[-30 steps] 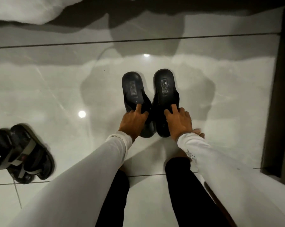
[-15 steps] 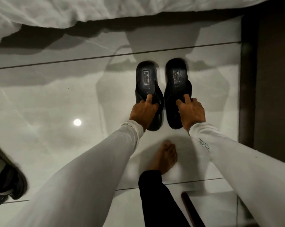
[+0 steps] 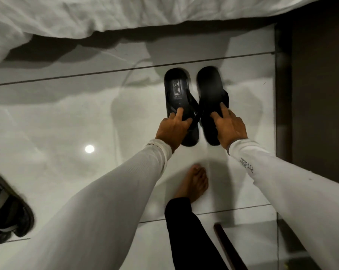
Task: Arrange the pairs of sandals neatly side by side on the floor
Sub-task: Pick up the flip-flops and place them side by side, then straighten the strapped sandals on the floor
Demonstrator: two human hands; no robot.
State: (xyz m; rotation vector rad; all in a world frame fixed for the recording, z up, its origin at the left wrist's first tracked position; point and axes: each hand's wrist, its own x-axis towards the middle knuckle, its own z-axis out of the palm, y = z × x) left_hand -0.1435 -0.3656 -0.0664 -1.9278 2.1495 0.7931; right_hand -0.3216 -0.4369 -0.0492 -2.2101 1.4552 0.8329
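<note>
Two black flip-flop sandals lie side by side over the glossy white tile floor (image 3: 53, 133), heels pointing away from me. My left hand (image 3: 171, 129) grips the straps of the left sandal (image 3: 177, 90), which shows a label on its insole. My right hand (image 3: 230, 128) grips the straps of the right sandal (image 3: 210, 88), which is blurred. Whether the soles touch the floor I cannot tell. A second pair, dark strapped sandals (image 3: 6, 209), lies in a heap at the left edge, partly cut off.
A white bed sheet (image 3: 106, 14) hangs along the top. A dark wall or furniture panel (image 3: 318, 94) runs down the right side. My bare foot (image 3: 196, 182) and black trouser leg stand just behind the held sandals. A dark brown stick-like object (image 3: 229, 248) lies at the bottom.
Both hands have carried the black sandals forward toward the bed and the right wall. The strapped pair has slid toward the left edge of view as my head moved.
</note>
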